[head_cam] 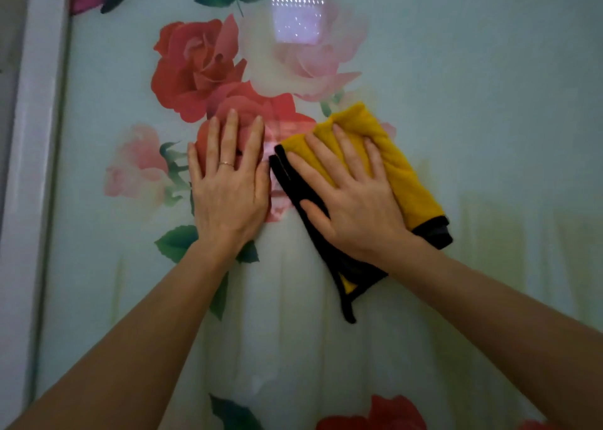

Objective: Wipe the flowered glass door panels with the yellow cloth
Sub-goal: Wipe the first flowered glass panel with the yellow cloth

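While the right hand presses down flat, fingers straight and spread, the yellow cloth sits pinned under it against the flowered glass door panel. The cloth's black edge pokes out just left of the thumb and trails below the wrist, and yellow folds show past the fingertips and the little-finger side. Just left of that grip, the left hand lies flat on the glass over a red rose, fingers straight, holding nothing, a ring on 1 finger. Far left of both hands runs the white frame. Right of the cloth, pale glass stretches wide. Above the fingertips there is a bright reflection.
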### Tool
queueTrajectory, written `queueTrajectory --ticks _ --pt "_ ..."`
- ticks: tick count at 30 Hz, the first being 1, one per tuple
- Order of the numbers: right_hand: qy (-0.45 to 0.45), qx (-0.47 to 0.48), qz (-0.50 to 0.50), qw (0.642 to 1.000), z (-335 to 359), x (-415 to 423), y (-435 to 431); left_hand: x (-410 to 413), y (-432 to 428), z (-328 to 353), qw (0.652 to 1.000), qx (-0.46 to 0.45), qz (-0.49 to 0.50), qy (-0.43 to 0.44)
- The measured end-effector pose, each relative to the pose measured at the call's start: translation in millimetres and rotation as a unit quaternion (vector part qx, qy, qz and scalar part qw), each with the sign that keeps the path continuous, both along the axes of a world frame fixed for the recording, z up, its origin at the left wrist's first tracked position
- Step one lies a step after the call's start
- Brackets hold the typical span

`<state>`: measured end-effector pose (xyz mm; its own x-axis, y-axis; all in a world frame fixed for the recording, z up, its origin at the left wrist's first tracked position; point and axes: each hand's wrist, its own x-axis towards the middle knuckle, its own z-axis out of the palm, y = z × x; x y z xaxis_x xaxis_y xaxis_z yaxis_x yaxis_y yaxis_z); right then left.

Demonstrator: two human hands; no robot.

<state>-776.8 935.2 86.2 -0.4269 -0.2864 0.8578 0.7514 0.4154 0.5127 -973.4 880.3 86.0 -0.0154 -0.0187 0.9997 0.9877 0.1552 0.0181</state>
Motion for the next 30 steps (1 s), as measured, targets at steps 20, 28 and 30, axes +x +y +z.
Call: queueTrajectory --ticks 20,28,30 --pt "-0.026 -0.003 -0.012 1.0 3.0 50.9 13.5 0.2 -2.8 0.0 1.0 -0.004 0.007 -0.001" --pt "0.006 -0.035 0.041 0.999 -33.2 0.7 -4.2 -2.9 -2.8 -2.0 1.0 -0.007 0.003 0.0" --pt "-0.073 -0.018 0.043 0.996 -35.1 18.3 0.9 -1.3 -1.3 -1.5 1.0 -0.005 0.001 -0.001"
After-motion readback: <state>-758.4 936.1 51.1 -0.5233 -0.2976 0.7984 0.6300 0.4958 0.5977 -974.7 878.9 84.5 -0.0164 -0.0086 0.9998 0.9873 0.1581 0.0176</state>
